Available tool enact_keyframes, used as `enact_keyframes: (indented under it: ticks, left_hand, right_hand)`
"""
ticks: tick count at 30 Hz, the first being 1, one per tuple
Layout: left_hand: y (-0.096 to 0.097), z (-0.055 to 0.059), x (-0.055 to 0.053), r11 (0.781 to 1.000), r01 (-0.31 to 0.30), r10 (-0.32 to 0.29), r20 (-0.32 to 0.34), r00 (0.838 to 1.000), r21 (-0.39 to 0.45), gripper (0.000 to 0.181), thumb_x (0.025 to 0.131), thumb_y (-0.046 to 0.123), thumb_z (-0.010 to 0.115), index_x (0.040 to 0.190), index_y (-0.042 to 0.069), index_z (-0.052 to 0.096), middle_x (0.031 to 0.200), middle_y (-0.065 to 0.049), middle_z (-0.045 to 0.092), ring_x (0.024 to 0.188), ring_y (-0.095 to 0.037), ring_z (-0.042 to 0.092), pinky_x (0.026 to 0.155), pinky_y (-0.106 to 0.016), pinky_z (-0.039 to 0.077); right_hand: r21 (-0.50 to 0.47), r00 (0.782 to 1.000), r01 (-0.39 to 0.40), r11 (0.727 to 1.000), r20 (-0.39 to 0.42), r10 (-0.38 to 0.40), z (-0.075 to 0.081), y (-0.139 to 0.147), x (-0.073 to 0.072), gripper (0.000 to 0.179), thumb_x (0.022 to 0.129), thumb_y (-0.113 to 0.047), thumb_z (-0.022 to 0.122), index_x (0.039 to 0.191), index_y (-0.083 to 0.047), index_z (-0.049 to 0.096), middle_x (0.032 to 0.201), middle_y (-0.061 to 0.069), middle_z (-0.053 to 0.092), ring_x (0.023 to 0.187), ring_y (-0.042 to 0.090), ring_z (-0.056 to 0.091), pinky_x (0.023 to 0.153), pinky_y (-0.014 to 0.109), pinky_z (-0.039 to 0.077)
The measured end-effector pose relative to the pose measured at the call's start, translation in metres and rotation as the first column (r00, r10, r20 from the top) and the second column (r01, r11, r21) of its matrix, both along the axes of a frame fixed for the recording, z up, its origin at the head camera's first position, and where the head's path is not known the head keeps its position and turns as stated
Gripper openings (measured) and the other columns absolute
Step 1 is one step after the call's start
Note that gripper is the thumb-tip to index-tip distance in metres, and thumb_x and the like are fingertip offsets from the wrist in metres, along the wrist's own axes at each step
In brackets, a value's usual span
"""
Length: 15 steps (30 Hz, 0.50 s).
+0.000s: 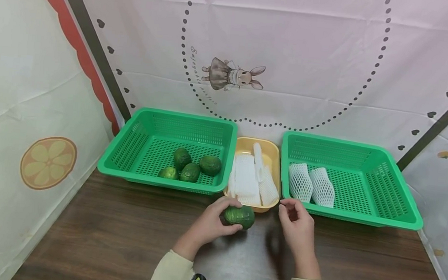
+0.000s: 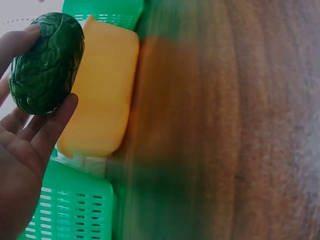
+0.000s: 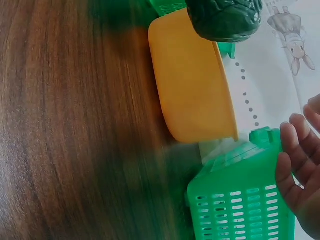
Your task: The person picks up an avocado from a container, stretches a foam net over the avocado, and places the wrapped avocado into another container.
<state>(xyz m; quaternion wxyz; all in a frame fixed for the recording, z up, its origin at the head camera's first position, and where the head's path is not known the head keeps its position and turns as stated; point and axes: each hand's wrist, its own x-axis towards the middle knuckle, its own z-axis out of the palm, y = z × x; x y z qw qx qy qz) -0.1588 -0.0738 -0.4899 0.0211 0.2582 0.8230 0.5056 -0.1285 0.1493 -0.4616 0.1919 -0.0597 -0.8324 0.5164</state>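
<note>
My left hand (image 1: 213,221) grips a dark green avocado (image 1: 240,216) between thumb and fingers, in front of the yellow tray (image 1: 264,209). Its skin looks shiny and crinkled in the left wrist view, where the avocado (image 2: 47,64) is seen from close by. My right hand (image 1: 298,225) hovers by the near left corner of the right green basket (image 1: 377,220), fingers loosely bent, with nothing visible in them. From the right wrist view, the relaxed fingers of the right hand (image 3: 302,160) show beside that basket. White foam net sleeves (image 1: 248,177) lie in the yellow tray.
On the left, a green basket (image 1: 125,173) holds several avocados (image 1: 191,172). Two objects in white foam nets (image 1: 300,182) lie at the left end of the right basket. Behind the baskets rises a printed cloth (image 1: 310,67). Brown wooden tabletop (image 1: 119,237) extends in front.
</note>
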Motion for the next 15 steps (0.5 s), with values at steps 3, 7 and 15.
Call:
enact_keyframes:
  ticks: [3, 7, 15]
  left_hand:
    - [0.0, -0.003, 0.0, 1.0, 0.003, -0.003, 0.007, 1.0, 0.004, 0.042, 0.074, 0.018, 0.079, 0.11, 0.019, 0.058, 0.115, 0.004, 0.052, 0.102, -0.013, 0.051, 0.085, -0.033, 0.046]
    - [0.0, -0.005, 0.0, 1.0, 0.005, -0.005, 0.021, 1.0, 0.002, 0.042, 0.074, 0.019, 0.079, 0.11, 0.018, 0.058, 0.114, 0.004, 0.053, 0.101, -0.014, 0.052, 0.085, -0.033, 0.046]
    - [0.001, -0.012, -0.001, 0.999, -0.022, 0.026, 0.083, 0.996, -0.049, 0.043, 0.073, 0.028, 0.08, 0.11, 0.019, 0.06, 0.115, 0.004, 0.055, 0.099, -0.013, 0.053, 0.085, -0.033, 0.045]
  right_hand:
    - [0.035, 1.0, -0.007, 0.999, -0.015, 0.008, -0.001, 0.0, 0.0, 0.008, 0.087, -0.008, 0.062, 0.094, -0.004, 0.064, 0.073, 0.002, 0.055, 0.064, 0.013, 0.049, 0.056, 0.021, 0.041]
    - [0.054, 1.0, 0.001, 0.999, -0.013, 0.0, -0.001, -0.001, 0.0, 0.008, 0.087, -0.007, 0.062, 0.093, -0.005, 0.065, 0.073, 0.001, 0.056, 0.064, 0.014, 0.049, 0.057, 0.022, 0.041]
    - [0.057, 1.0, -0.005, 0.998, -0.005, 0.006, -0.001, -0.001, 0.0, 0.007, 0.087, -0.008, 0.062, 0.093, -0.006, 0.065, 0.074, 0.002, 0.056, 0.065, 0.014, 0.05, 0.057, 0.022, 0.042]
